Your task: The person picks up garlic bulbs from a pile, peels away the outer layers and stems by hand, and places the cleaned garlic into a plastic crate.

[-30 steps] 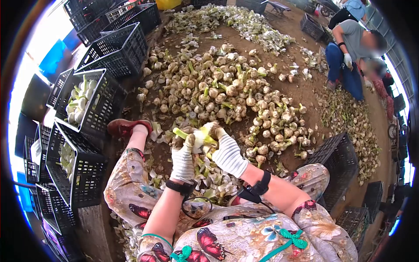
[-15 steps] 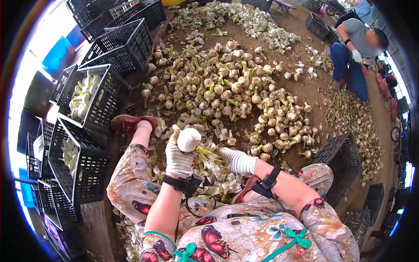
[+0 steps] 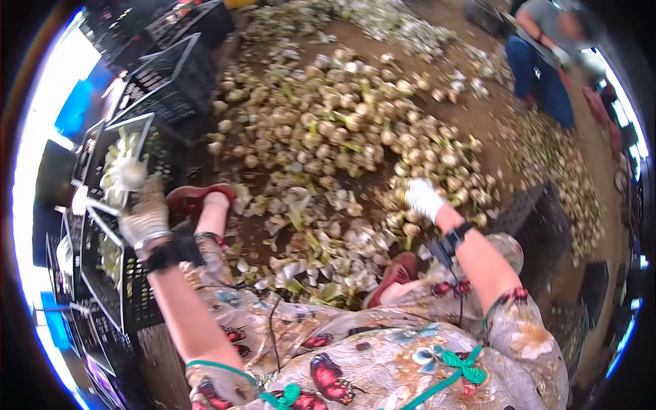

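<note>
My left hand (image 3: 147,217), in a pale knitted glove, is beside the upper left crate (image 3: 145,140). Its blurred fingers are spread, and a white peeled garlic bulb (image 3: 130,173) is just past their tips, over the crate's pale-stemmed bulbs (image 3: 121,145). Whether the bulb still touches the glove is hard to see. At the near edge of the big heap of unpeeled garlic (image 3: 335,130) is my right hand (image 3: 424,199), gloved too, its fingertips among the bulbs. Blur hides whether they grip anything. Loose skins and leaves (image 3: 328,266) lie between my shoes.
Black crates (image 3: 164,85) are stacked along the left side. Another dark crate (image 3: 536,229) stands beside my right knee. At the upper right, a person in a grey shirt (image 3: 547,34) bends over beside a second garlic heap (image 3: 553,164).
My left hand has swung left to the crate, and the white bulb has come away from its palm. My right hand has moved up and right to the heap. The view has shifted slightly.
</note>
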Motion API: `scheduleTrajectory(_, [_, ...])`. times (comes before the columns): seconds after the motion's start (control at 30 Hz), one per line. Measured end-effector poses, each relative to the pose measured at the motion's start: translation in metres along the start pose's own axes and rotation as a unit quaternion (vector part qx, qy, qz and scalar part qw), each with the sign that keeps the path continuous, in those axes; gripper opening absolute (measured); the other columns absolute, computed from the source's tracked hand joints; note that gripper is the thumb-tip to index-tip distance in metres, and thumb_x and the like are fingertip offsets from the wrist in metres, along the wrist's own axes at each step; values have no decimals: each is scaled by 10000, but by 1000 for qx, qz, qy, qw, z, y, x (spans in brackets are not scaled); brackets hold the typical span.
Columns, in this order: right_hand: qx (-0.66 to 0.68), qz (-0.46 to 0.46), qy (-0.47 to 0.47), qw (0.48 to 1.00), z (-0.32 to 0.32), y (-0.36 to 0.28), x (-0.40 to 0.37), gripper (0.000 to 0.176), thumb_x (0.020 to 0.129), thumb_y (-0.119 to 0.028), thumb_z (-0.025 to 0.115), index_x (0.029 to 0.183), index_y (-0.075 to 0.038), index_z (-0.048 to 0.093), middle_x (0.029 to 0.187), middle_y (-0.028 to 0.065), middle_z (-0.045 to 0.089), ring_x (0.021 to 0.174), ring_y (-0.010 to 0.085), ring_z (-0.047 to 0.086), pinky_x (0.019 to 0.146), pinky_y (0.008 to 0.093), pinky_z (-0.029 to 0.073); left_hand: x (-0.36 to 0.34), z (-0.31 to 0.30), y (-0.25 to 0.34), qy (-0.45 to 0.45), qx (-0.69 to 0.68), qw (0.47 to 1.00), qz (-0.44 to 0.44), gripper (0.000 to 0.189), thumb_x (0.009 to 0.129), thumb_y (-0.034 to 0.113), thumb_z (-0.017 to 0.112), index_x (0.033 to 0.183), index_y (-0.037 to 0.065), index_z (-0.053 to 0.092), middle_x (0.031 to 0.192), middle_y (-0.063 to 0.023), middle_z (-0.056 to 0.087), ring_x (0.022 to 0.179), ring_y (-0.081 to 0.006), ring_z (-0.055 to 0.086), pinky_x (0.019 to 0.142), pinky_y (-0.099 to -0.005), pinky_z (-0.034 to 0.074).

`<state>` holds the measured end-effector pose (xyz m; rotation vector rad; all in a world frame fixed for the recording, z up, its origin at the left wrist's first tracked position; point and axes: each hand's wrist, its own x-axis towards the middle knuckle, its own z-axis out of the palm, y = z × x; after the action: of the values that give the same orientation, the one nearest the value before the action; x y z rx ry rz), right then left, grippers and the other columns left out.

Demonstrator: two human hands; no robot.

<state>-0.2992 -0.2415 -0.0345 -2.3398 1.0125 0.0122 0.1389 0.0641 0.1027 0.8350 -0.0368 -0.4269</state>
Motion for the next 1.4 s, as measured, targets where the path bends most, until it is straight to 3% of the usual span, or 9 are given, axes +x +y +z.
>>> scheduleTrajectory(0.17, [-103, 141, -80, 981, -5, 58, 10, 323, 724, -234, 568, 972, -33, 617, 1004, 195, 615, 937, 347, 586, 808, 400, 467, -22, 26, -18, 144, -139, 980, 2, 284, 839, 146, 501, 1028, -66, 517, 1127, -241, 532, 1090, -379, 490, 936, -566, 402])
scheduleTrajectory(0.33, [-139, 39, -126, 981, 90, 74, 4, 317, 761, -143, 510, 1052, -45, 589, 1013, 210, 606, 952, 352, 586, 813, 410, 474, -74, 14, -109, -113, -93, 961, -237, 122, 865, 123, 531, 909, 17, 572, 816, -53, 553, 763, -174, 513, 803, -340, 479])
scheduleTrajectory(0.4, [-152, 82, -171, 970, 97, 62, 7, 295, 778, -151, 512, 1043, -54, 597, 991, 194, 615, 944, 351, 589, 795, 405, 484, -109, 37, -128, -41, -62, 955, -287, 166, 865, 137, 549, 1016, 67, 556, 889, -54, 555, 757, -171, 518, 753, -328, 492])
scheduleTrajectory(0.53, [-163, 40, -166, 972, 83, 41, 21, 192, 758, -122, 566, 904, -27, 647, 838, 169, 649, 807, 347, 622, 707, 395, 513, -145, 40, -166, -144, 300, 902, -276, 399, 794, 143, 656, 1166, 94, 520, 1085, -51, 547, 867, -155, 566, 742, -313, 502])
scheduleTrajectory(0.6, [386, 181, -188, 885, 53, -4, 18, 211, 741, -117, 631, 929, -25, 658, 791, 123, 662, 648, 267, 632, 626, 357, 518, -159, 35, -185, -242, 299, 877, -288, 541, 759, 111, 700, 1250, 106, 472, 1081, -23, 539, 892, -106, 542, 758, -244, 481])
scheduleTrajectory(0.67, [414, 10, -144, 899, 43, -48, 15, 217, 765, -143, 670, 937, -14, 646, 810, 87, 650, 689, 178, 621, 609, 269, 508, -171, 33, -209, -299, 316, 870, -234, 529, 781, 67, 669, 1263, 94, 455, 1075, -31, 546, 911, -98, 536, 789, -243, 468])
scheduleTrajectory(0.73, [629, 23, -162, 760, 15, -111, -8, 259, 854, -169, 591, 1081, -46, 578, 901, 31, 638, 721, 127, 625, 615, 242, 507, -173, 34, -217, -293, 260, 894, -218, 501, 810, 23, 622, 1270, 82, 433, 1094, -42, 548, 949, -98, 529, 831, -250, 452])
scheduleTrajectory(1.03, [380, -95, 9, 920, 45, -142, -13, 184, 831, -151, 607, 904, 14, 640, 759, 29, 634, 707, 64, 521, 636, 253, 445, -176, 29, -200, -249, 168, 912, -280, 552, 826, 412, 610, 1184, 19, 461, 996, -81, 584, 848, -171, 594, 718, -356, 528])
scheduleTrajectory(1.4, [667, 45, -108, 736, 23, -154, -38, 172, 846, -112, 587, 994, -26, 611, 864, 6, 628, 745, 61, 551, 692, 224, 472, -171, 27, -200, -275, 40, 873, -400, 561, 793, 452, 624, 1173, 63, 486, 930, -72, 583, 837, -191, 586, 701, -360, 517])
